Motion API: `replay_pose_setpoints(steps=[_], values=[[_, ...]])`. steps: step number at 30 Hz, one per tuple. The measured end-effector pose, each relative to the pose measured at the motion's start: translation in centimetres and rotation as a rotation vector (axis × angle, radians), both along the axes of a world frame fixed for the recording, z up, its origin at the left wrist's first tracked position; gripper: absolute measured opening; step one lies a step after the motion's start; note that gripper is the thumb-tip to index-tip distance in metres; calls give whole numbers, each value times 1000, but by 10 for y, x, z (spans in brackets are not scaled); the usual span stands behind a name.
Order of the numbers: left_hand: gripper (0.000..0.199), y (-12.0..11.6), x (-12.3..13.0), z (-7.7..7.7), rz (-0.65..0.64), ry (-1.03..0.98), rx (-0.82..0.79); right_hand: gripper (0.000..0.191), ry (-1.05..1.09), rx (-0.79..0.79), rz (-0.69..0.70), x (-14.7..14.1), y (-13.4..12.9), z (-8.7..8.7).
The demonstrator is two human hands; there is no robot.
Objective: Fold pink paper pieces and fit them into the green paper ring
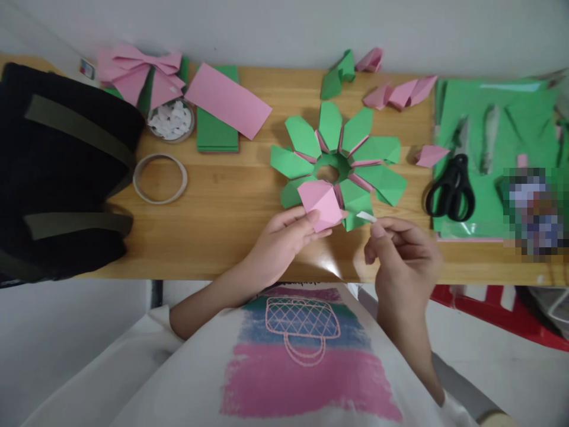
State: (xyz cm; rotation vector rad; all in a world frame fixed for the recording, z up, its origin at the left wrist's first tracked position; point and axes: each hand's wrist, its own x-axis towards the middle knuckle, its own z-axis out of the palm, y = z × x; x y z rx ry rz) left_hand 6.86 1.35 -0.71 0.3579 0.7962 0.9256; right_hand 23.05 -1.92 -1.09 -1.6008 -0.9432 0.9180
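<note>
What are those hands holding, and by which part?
Left hand: a pink folded paper, thumb on its lower-left edge. Right hand: a small white strip, pinched at its right end.

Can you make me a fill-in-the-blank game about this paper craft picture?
The left hand holds a folded paper piece coloured ____.
The small strip in the right hand is coloured ____.
A pair of black-handled ____ lies partly on the green paper.

Missing words: pink; white; scissors.

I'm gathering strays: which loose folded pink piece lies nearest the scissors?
The lone pink piece just left of the scissors; the other loose ones lie farther back.
</note>
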Motion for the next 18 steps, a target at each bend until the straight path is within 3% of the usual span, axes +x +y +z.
replay_pose_setpoints(steps=[5, 10, 15, 18], values=[[11, 1, 3, -3, 11, -24, -19, 13, 161, -141, 23, -3, -6, -2], [10, 2, 2, -4, 1, -34, -24, 11, 281, -102, -16, -4, -9, -6], [10, 1, 1, -4, -19, -17, -10, 41, 128, 14, 7, -2, -13, -13], [13, 1, 4, -3, -29, -6, 6, 50, 103, 41, 50, -3, -12, -16]])
